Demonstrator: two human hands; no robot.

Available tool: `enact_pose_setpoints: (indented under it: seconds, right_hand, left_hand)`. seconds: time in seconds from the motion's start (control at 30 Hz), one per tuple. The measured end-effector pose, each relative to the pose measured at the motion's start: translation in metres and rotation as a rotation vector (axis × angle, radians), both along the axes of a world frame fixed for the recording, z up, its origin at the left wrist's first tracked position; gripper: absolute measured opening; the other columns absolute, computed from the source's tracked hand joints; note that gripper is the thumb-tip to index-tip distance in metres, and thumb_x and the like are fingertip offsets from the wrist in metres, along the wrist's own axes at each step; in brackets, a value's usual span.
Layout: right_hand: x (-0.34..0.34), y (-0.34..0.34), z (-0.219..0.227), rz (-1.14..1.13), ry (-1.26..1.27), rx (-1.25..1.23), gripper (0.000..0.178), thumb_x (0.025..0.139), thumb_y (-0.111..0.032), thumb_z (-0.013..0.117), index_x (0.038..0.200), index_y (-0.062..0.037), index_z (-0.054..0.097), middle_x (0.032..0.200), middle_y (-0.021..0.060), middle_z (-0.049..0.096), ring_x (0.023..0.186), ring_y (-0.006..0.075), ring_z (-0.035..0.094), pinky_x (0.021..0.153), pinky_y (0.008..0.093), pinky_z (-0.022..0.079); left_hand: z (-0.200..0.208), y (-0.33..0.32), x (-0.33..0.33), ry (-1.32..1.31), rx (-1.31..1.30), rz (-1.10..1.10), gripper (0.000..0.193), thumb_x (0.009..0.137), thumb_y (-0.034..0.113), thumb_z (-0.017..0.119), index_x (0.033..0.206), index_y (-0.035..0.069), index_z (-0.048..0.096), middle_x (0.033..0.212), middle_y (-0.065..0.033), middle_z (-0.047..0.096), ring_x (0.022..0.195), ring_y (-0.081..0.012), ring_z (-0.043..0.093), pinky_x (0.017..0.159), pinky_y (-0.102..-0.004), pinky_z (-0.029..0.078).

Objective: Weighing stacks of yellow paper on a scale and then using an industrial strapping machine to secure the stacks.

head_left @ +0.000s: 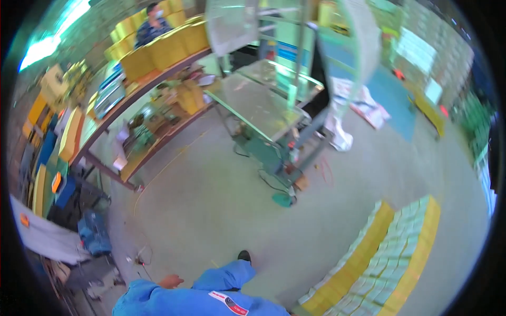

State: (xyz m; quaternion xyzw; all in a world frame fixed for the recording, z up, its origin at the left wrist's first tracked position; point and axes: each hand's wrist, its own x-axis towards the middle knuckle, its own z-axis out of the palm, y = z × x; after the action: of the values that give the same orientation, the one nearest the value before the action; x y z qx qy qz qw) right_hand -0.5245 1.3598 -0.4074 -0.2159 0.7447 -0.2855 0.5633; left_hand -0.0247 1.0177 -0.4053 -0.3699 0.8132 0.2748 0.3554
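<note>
My left hand (171, 281) is at the lower left beside my blue-clad leg. It holds and touches nothing, and its fingers look loosely stretched out, though small and somewhat blurred. My right hand does not show. A blue sleeve (138, 294) leads to the left hand, and one dark shoe (244, 256) stands on the grey floor ahead. On the floor at the lower right lie long rows of pale, greenish-white bundles (387, 260) with yellow sides (416, 263).
Ahead stands a metal-framed machine with a flat table (258, 100); a green foot pedal (282, 199) and cables lie below. A long bench (158, 79) carries yellow stacks, with a masked person (153, 26) behind it. A blue motor (95, 231) is at left; white sheeting (342, 126) lies beyond.
</note>
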Motion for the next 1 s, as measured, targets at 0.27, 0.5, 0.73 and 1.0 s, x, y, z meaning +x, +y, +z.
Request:
enact_pose_setpoints:
  seconds: [0.27, 0.5, 0.73, 1.0]
  right_hand:
    - [-0.044, -0.239, 0.044, -0.068, -0.143, 0.038, 0.036, 0.091, -0.023, 0.057, 0.118, -0.0001, 0.062, 0.114, 0.0145, 0.066, 0.102, 0.0223, 0.064, 0.091, 0.0354, 0.051]
    - [-0.038, -0.403, 0.042, -0.132, -0.313, 0.09, 0.041, 0.089, -0.022, 0.058, 0.123, 0.0002, 0.058, 0.109, 0.0157, 0.067, 0.094, 0.0226, 0.066, 0.085, 0.0354, 0.052]
    - [-0.064, -0.589, 0.001, 0.364, 0.076, -0.141, 0.039, 0.084, -0.019, 0.061, 0.118, 0.0, 0.059, 0.097, 0.0157, 0.067, 0.082, 0.0228, 0.066, 0.073, 0.0357, 0.052]
    - [-0.142, -0.805, -0.048, 0.189, -0.158, -0.094, 0.018, 0.083, -0.014, 0.058, 0.099, -0.0063, 0.061, 0.087, 0.0099, 0.064, 0.071, 0.0201, 0.061, 0.059, 0.0346, 0.048]
  left_hand:
    - [0.091, -0.127, -0.074, 0.517, 0.113, 1.301, 0.059, 0.088, 0.039, 0.06, 0.135, 0.004, 0.049, 0.105, -0.0134, 0.064, 0.091, -0.0219, 0.062, 0.073, -0.0354, 0.054]
    - [0.154, -0.211, -0.075, 0.688, 0.078, 1.413, 0.059, 0.088, 0.04, 0.061, 0.133, 0.003, 0.051, 0.108, -0.0129, 0.066, 0.096, -0.0209, 0.063, 0.076, -0.0339, 0.054]
    - [0.092, -0.29, -0.04, 0.326, -0.021, 1.336, 0.059, 0.086, 0.042, 0.064, 0.129, 0.003, 0.056, 0.113, -0.0155, 0.067, 0.103, -0.0267, 0.062, 0.086, -0.0386, 0.051]
    - [0.146, -0.405, -0.048, 0.635, -0.151, 1.751, 0.056, 0.083, 0.038, 0.069, 0.128, 0.006, 0.058, 0.113, -0.0147, 0.066, 0.1, -0.0245, 0.063, 0.084, -0.0348, 0.051]
